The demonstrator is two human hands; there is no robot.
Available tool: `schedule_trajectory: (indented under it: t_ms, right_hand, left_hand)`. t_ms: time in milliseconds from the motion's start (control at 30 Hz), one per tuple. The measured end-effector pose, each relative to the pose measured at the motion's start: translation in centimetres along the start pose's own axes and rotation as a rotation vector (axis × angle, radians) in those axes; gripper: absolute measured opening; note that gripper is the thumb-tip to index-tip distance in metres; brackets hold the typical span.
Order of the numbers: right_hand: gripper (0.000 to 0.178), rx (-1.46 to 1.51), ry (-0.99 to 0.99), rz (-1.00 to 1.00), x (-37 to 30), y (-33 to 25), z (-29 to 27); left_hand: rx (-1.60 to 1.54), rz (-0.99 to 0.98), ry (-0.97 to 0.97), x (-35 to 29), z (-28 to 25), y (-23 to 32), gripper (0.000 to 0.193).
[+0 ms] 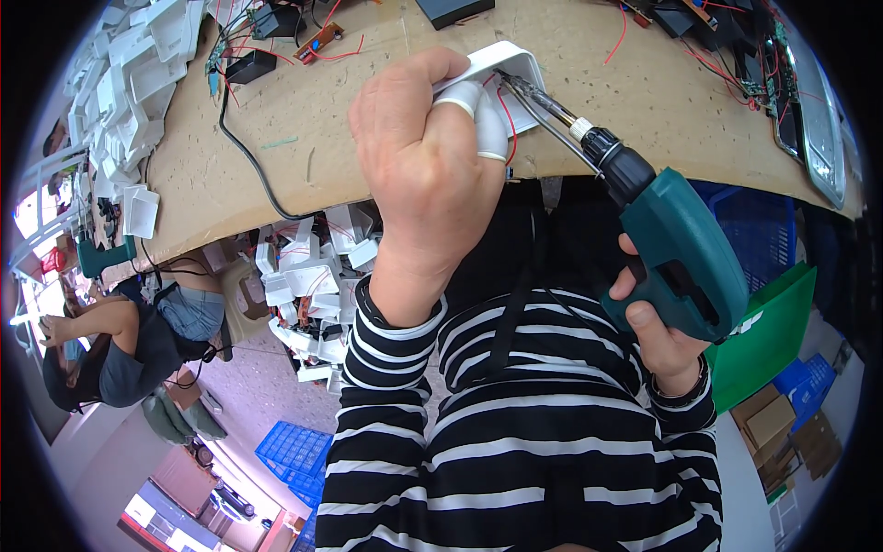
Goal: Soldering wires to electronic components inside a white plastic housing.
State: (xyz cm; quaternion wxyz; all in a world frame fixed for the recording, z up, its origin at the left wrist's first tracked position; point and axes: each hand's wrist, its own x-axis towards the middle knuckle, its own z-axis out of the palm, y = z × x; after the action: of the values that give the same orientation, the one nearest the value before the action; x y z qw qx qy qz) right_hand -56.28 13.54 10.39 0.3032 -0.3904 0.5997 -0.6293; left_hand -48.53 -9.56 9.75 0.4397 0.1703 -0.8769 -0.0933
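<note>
My left hand (425, 156) is closed on a small white plastic casing (526, 66) above the table, with white finger covers on some of its fingers. A red wire (512, 124) hangs out of the casing. My right hand (658, 336) grips the handle of a dark green pistol-shaped soldering gun (685, 248). Its metal tip, with a thin tube alongside, reaches into the casing next to the left fingers. Exactly what the tip touches inside is too small to make out.
White casings (138, 83) are heaped at the table's left. Circuit boards with red wires lie along the far side, near a black box (452, 9). A black cable (248, 156) crosses the tabletop. More casings (313, 276) fill a pile below the edge. A person (129, 340) sits at left.
</note>
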Motion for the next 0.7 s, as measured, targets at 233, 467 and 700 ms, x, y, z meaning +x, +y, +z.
schedule_trajectory:
  t_ms: [233, 467, 700]
  right_hand:
    - [0.063, -0.016, -0.009, 0.010, -0.1, 0.0, -0.1]
    - [0.063, -0.009, -0.020, 0.033, -0.7, -0.3, -0.3]
    - [0.065, 0.090, 0.055, 0.022, -1.6, -0.6, -0.3]
  left_hand:
    - [0.002, 0.008, 0.009, 0.0, 0.1, -0.1, 0.018]
    - [0.001, -0.021, -0.011, 0.0, 0.0, 0.1, 0.018]
    - [0.004, 0.012, 0.013, -0.1, 0.1, 0.0, 0.019]
